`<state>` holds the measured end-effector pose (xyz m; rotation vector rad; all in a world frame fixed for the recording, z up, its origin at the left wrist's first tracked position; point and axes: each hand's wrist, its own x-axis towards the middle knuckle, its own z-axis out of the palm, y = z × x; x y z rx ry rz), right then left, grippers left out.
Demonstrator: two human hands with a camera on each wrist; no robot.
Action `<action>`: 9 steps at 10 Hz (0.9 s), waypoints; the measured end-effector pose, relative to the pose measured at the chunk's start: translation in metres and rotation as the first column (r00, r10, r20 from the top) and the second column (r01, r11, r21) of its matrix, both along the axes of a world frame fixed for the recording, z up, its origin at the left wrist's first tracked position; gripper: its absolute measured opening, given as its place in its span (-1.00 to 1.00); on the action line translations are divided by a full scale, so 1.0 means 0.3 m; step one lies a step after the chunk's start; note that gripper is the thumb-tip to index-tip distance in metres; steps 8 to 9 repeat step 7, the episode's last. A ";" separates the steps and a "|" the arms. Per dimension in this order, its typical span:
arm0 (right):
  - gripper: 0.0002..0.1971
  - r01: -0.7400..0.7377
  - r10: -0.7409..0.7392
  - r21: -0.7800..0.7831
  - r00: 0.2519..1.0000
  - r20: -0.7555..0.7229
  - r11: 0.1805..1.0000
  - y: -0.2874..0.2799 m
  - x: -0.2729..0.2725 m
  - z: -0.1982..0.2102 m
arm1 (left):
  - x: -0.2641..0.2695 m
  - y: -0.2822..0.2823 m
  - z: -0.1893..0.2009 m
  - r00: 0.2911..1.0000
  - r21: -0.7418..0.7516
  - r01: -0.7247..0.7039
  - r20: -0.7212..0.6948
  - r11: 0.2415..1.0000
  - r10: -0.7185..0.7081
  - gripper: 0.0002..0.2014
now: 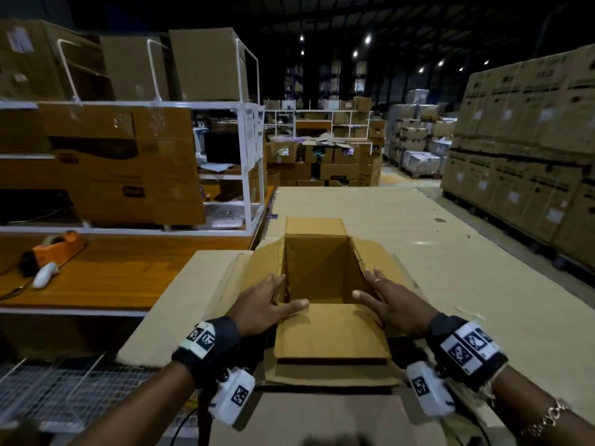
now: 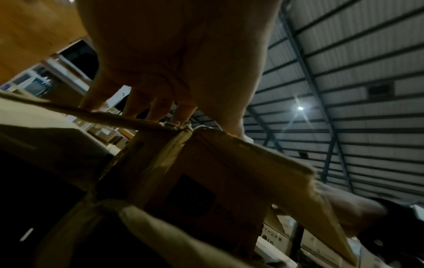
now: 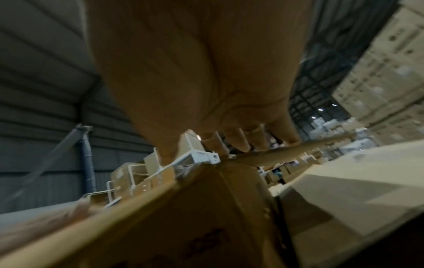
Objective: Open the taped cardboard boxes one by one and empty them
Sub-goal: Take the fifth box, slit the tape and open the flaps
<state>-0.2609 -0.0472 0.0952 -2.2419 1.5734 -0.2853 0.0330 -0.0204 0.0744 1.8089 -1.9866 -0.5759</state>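
Observation:
A brown cardboard box point(image 1: 318, 275) stands open in front of me, all its flaps folded outward, and its inside looks empty. My left hand point(image 1: 267, 300) lies flat on the left flap with straight fingers, its thumb along the near flap point(image 1: 331, 336). My right hand point(image 1: 389, 297) lies flat on the right flap, a ring on one finger, thumb pointing inward at the near rim. In the left wrist view my palm point(image 2: 179, 54) sits over the box corner point(image 2: 183, 130). The right wrist view has my palm point(image 3: 201, 72) above the box edge point(image 3: 160, 195).
The box rests on a wide cardboard-covered surface point(image 1: 450, 259). An orange tape dispenser point(image 1: 51, 249) and a white tool point(image 1: 45, 275) lie on the wooden bench at left. White shelving point(image 1: 248, 162) holds cartons behind it. Stacked cartons point(image 1: 531, 140) line the right side.

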 end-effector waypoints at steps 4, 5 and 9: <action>0.02 -0.001 0.001 -0.006 1.000 0.006 1.000 0.018 0.048 -0.044 | -0.034 -0.019 -0.067 0.999 -0.062 -0.029 0.028 0.998 0.031 0.20; 0.05 0.043 -0.043 -0.001 0.996 -0.081 0.999 0.019 0.054 -0.041 | -0.027 -0.015 -0.051 1.000 -0.054 -0.027 -0.002 0.998 0.027 0.17; -0.11 0.039 -0.038 0.025 0.998 -0.055 0.999 0.008 0.033 0.091 | -0.041 0.005 0.061 1.000 -0.065 -0.011 0.026 0.998 0.012 -0.01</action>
